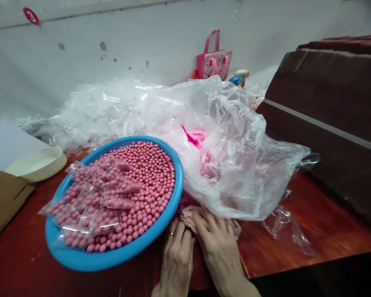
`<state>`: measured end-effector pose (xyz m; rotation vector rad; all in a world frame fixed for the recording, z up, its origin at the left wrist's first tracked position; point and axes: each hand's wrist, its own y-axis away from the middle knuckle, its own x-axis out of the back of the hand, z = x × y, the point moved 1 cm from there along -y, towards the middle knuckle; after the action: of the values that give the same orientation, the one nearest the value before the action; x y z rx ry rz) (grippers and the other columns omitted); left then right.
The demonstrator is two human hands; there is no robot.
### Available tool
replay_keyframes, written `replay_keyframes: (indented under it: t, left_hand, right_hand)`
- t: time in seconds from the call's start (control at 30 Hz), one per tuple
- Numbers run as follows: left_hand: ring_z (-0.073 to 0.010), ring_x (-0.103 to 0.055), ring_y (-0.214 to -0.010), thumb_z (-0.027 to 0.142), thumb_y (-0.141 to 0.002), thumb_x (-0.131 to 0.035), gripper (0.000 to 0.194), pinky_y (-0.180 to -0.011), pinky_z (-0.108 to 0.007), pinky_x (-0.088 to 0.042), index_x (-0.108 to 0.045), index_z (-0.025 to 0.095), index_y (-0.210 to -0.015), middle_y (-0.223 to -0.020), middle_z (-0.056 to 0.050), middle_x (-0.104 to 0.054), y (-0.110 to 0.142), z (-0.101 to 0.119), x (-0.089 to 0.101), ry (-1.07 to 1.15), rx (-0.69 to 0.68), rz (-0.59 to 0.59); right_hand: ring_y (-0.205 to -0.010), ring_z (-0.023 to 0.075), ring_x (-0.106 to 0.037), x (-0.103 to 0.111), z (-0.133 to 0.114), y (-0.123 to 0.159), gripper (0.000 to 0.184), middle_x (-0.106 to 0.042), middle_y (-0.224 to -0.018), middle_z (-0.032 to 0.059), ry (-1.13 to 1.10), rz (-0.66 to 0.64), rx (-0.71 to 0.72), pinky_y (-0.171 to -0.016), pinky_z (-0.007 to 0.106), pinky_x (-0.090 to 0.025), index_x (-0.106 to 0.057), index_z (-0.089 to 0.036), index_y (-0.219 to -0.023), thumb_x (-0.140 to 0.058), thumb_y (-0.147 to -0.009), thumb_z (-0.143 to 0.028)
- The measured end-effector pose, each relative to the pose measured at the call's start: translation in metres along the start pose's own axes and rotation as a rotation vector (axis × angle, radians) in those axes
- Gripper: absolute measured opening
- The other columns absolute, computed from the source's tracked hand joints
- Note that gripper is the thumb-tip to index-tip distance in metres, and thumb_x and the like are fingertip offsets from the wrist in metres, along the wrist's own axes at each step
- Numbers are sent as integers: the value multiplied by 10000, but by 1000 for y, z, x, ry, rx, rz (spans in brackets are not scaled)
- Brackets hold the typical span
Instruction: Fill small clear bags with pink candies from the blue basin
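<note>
My right hand (218, 239) presses down on a crumpled beige-pink cloth (190, 218) at the table's front edge, its fingers bent over it. Beside it, my left hand (177, 255), with a ring on one finger, is closed, its fingertips tucked near the cloth and the basin's rim; what they hold, if anything, is hidden. Just left of my hands stands a blue basin (178, 181) full of pink beads (148, 177). Several small clear packets of pink beads (95, 194) lie on top of the loose ones.
Behind the basin, clear plastic bags (111, 103) are heaped against the wall, and a large plastic bag (235, 165) holds something pink. A dark brown stack (327, 103) stands right. Left are a cream dish (38, 163) and a cardboard box (3, 202). A pink gift bag (214, 64) sits behind.
</note>
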<state>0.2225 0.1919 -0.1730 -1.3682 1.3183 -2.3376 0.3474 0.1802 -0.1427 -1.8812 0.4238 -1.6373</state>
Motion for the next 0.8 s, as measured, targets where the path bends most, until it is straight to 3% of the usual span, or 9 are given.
replay_keyframes:
  t: [0.07, 0.17, 0.3, 0.33, 0.43, 0.5, 0.63, 0.7, 0.8]
  left_hand:
    - [-233, -651, -968, 53, -861, -408, 260, -803, -340, -582, -624, 137, -979, -996, -112, -689, 1, -3, 3, 99, 39, -21]
    - [-193, -658, -904, 12, -808, -491, 238, -798, -278, -568, -623, 146, -953, -922, -91, -693, 9, -7, 9, 278, 52, 0]
    - [-180, -668, -834, 13, -784, -547, 226, -757, -249, -559, -643, 175, -908, -830, -64, -704, 18, 1, 12, 348, 139, 150]
    - [-181, -668, -817, 27, -792, -549, 208, -745, -254, -558, -648, 185, -885, -808, -59, -703, 17, 6, 13, 359, 170, 178]
    - [-179, -652, -774, 69, -811, -558, 165, -719, -262, -549, -645, 200, -861, -768, -52, -687, -1, 23, 16, 412, 171, 219]
    - [-181, -638, -788, 69, -809, -565, 172, -728, -269, -541, -634, 197, -899, -791, -59, -674, -23, 33, 20, 460, 135, 242]
    - [-200, -626, -837, 38, -832, -475, 237, -760, -323, -526, -611, 162, -982, -871, -93, -672, -87, 45, 24, 534, 131, 209]
    - [-209, -630, -865, 90, -867, -435, 228, -771, -334, -516, -607, 148, -1006, -918, -102, -681, -124, 45, 19, 569, 293, 97]
    - [-216, -638, -909, 172, -921, -364, 267, -807, -345, -493, -597, 146, -1049, -971, -106, -686, -178, 39, 0, 616, 618, -6]
  right_hand:
    - [-855, 311, -603, -14, -7, 5, 381, -688, -994, 126, 106, -44, 28, -699, 467, -485, -614, -142, -1135, -430, -817, -41]
    - [-928, 324, -600, -17, -1, 13, 403, -667, -1075, 121, -6, -69, 23, -763, 492, -484, -588, -168, -1188, -457, -815, -90]
    - [-994, 206, -606, 29, 23, -3, 351, -616, -1126, 105, -353, -37, 60, -809, 293, -506, -525, -172, -1223, -462, -878, -162]
    - [-1010, 176, -607, 43, 29, -16, 373, -605, -1148, 103, -387, -58, 84, -815, 244, -495, -500, -167, -1252, -467, -882, -136]
    - [-872, 140, -627, 70, 45, -80, 217, -646, -1013, 58, -417, 114, -36, -752, 218, -471, -604, -181, -1083, -500, -894, -158]
    - [-743, 140, -606, 60, 52, -131, 198, -653, -859, 48, -409, 109, -117, -670, 242, -449, -646, -153, -949, -454, -919, -190]
    - [-726, 145, -587, 1, 64, -201, 202, -652, -772, 52, -301, -127, -59, -680, 261, -437, -636, -131, -753, -468, -861, -97]
    - [-692, 135, -570, -23, 75, -205, 145, -621, -715, 27, -249, -216, -10, -667, 268, -448, -607, -132, -704, -538, -830, -113]
    - [-684, 118, -564, -36, 104, -186, 171, -596, -745, 0, -163, -293, 16, -662, 287, -473, -588, -143, -767, -560, -874, -274]
